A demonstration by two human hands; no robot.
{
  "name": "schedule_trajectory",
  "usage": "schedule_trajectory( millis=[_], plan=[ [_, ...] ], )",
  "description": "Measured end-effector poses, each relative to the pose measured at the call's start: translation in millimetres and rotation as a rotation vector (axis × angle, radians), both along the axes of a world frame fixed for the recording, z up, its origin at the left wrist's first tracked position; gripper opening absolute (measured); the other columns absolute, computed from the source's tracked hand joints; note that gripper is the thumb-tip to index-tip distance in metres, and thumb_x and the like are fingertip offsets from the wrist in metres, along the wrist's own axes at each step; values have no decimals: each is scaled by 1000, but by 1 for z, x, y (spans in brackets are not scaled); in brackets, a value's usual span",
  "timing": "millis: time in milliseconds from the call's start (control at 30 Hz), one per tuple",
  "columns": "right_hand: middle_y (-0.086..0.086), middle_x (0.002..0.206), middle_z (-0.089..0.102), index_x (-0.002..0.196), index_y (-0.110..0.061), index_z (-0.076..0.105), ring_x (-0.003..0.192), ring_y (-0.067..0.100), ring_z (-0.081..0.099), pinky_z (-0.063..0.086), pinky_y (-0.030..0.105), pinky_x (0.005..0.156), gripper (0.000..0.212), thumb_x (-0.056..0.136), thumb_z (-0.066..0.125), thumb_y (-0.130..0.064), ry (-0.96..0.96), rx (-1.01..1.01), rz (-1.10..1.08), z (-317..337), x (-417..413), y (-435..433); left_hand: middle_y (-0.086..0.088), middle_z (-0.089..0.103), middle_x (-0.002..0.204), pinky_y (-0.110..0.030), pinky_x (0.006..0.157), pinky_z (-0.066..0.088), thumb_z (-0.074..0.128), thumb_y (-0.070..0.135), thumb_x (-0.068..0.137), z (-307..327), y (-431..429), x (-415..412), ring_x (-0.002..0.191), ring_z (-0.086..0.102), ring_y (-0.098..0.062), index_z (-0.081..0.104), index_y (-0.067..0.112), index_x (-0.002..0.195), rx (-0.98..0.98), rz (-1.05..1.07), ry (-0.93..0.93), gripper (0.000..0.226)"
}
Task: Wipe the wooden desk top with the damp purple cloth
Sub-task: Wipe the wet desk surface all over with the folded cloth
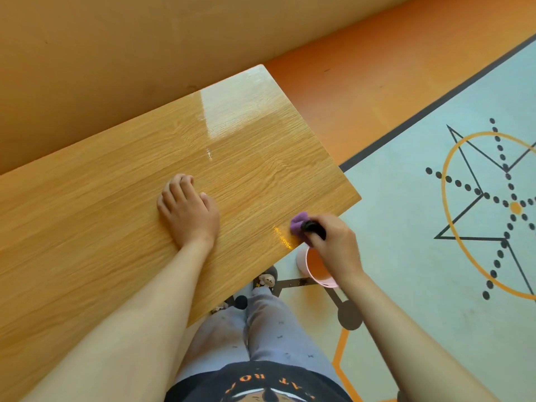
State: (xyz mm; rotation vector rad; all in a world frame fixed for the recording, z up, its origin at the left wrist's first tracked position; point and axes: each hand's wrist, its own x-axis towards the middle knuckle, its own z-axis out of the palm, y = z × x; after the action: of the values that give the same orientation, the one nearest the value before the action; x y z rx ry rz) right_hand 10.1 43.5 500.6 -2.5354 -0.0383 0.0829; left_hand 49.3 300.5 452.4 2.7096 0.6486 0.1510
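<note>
The wooden desk top (pixel 121 175) fills the left and middle of the head view, glossy with a wet sheen near its far right corner. My left hand (pixel 188 211) lies flat on the desk near the middle, fingers slightly curled, holding nothing. My right hand (pixel 333 245) is at the desk's near right edge, closed around the bunched purple cloth (pixel 298 223). The cloth presses on the wood beside a short wet streak (pixel 282 237). A dark object (pixel 314 229) shows at my right hand's fingers; I cannot tell what it is.
A pink bucket (pixel 303 261) with orange-looking water stands on the floor under my right hand, just off the desk edge. An orange wall runs behind the desk. The floor to the right carries a pale patterned mat (pixel 435 227). My legs and slippers are below the desk edge.
</note>
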Motion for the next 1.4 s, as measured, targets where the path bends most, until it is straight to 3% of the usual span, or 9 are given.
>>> schedule_trajectory(
  millis=[200, 300, 367, 467, 567, 867, 1133, 1400],
  plan=[
    [10, 89, 68, 92, -15, 69, 84, 30, 62, 43, 31, 69, 12, 83, 62, -18, -8, -123, -373, 0, 73, -76, -9, 44, 137, -49, 112, 25, 46, 22, 88, 0, 0, 0, 131, 37, -30, 46, 10, 126, 17, 0, 10, 40],
    [9, 91, 68, 94, -13, 67, 86, 29, 61, 40, 29, 69, 14, 85, 60, -21, -25, -131, -473, 8, 89, -89, -10, 44, 136, -50, 111, 25, 48, 21, 87, 2, -2, -1, 130, 37, -30, 46, 10, 125, 15, 8, 12, 39],
    [6, 89, 68, 92, -14, 67, 84, 24, 61, 42, 29, 69, 12, 84, 63, -21, -58, -54, -428, 16, 85, -76, -10, 45, 136, -50, 111, 25, 50, 19, 86, 3, -3, 0, 130, 37, -31, 46, 10, 124, 21, 16, 7, 40],
    [0, 86, 68, 90, -16, 67, 81, 17, 61, 49, 31, 70, 10, 82, 68, -20, 10, 45, -156, 14, 66, -41, -11, 45, 136, -51, 111, 25, 51, 17, 85, 3, -4, 1, 130, 37, -31, 46, 9, 124, 16, 30, 10, 40],
    [2, 83, 66, 88, -13, 65, 80, 19, 60, 50, 37, 69, 11, 79, 69, -16, 81, 38, 19, 3, 64, -24, -10, 46, 135, -51, 110, 24, 53, 15, 84, 3, -5, 2, 129, 37, -32, 48, 9, 122, 4, 43, -7, 39],
    [5, 85, 66, 88, -11, 62, 82, 24, 60, 39, 28, 66, 14, 83, 67, -22, 7, -30, -262, -4, 120, -66, -9, 48, 134, -49, 110, 25, 55, 15, 82, 1, -5, 3, 128, 37, -30, 50, 9, 120, 10, 70, -17, 39],
    [1, 86, 65, 92, -12, 64, 79, 17, 57, 42, 28, 68, 15, 81, 69, -22, 66, 61, 88, -9, 112, 2, -8, 48, 133, -48, 108, 25, 51, 19, 81, 3, -6, 4, 126, 38, -30, 49, 11, 119, 11, 81, -30, 38],
    [9, 91, 67, 91, -9, 61, 88, 29, 61, 46, 37, 75, 18, 84, 65, -26, 41, 45, -231, -8, 190, -44, -7, 49, 133, -46, 108, 25, 46, 23, 81, 4, -6, 4, 126, 39, -29, 50, 12, 119, 11, 89, -20, 39]
  ],
)
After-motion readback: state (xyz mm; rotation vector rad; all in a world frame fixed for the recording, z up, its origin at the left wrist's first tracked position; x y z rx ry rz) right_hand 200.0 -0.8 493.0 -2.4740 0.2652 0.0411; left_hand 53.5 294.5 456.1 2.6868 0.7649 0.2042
